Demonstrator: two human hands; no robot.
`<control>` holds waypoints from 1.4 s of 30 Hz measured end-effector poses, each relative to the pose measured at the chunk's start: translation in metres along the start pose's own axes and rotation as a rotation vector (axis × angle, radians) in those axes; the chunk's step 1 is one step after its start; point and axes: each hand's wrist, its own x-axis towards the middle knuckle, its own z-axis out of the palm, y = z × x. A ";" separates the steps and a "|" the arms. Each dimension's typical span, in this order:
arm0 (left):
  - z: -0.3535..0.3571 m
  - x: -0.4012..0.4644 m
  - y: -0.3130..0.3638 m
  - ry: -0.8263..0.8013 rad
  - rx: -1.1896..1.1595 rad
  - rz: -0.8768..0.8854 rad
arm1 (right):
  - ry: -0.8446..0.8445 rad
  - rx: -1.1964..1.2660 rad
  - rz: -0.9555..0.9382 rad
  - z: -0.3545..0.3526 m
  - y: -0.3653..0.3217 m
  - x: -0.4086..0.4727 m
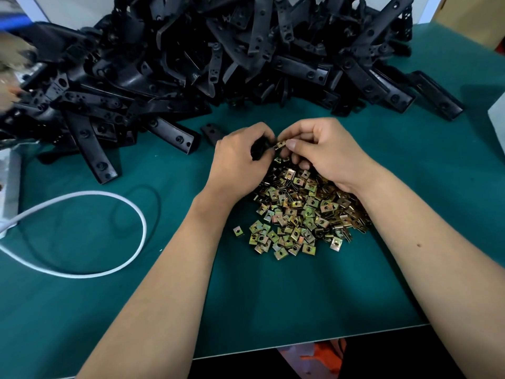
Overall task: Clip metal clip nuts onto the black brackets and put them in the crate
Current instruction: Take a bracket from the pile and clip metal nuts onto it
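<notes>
My left hand (pixel 237 157) grips a small black bracket (pixel 259 149), mostly hidden inside the curled fingers. My right hand (pixel 325 149) pinches a brass-coloured metal clip nut (pixel 280 144) between thumb and fingers, right against the bracket's end. Both hands meet just above the far edge of a heap of loose clip nuts (pixel 300 212) on the green mat. A big pile of black brackets (pixel 218 56) fills the back of the table. No crate is in view.
A white cable (pixel 136 212) loops over the green mat (pixel 273 296) at the left, running to a grey block (pixel 9 184) at the left edge. A lone bracket (pixel 211 132) lies just beyond my left hand. The table's front edge (pixel 314 341) runs below my forearms.
</notes>
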 end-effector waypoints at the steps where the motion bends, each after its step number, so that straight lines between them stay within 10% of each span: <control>1: -0.001 0.000 0.001 0.001 0.012 -0.012 | -0.005 0.008 -0.001 0.000 0.000 0.000; 12: -0.025 -0.002 -0.009 -0.261 -0.200 -0.225 | 0.065 0.080 0.014 -0.004 -0.001 0.000; 30: -0.020 0.002 -0.022 0.182 -0.059 -0.160 | 0.079 -0.342 -0.099 0.001 -0.006 -0.004; 42: -0.009 0.002 -0.008 0.038 0.035 -0.041 | 0.078 0.061 -0.117 -0.001 -0.004 -0.001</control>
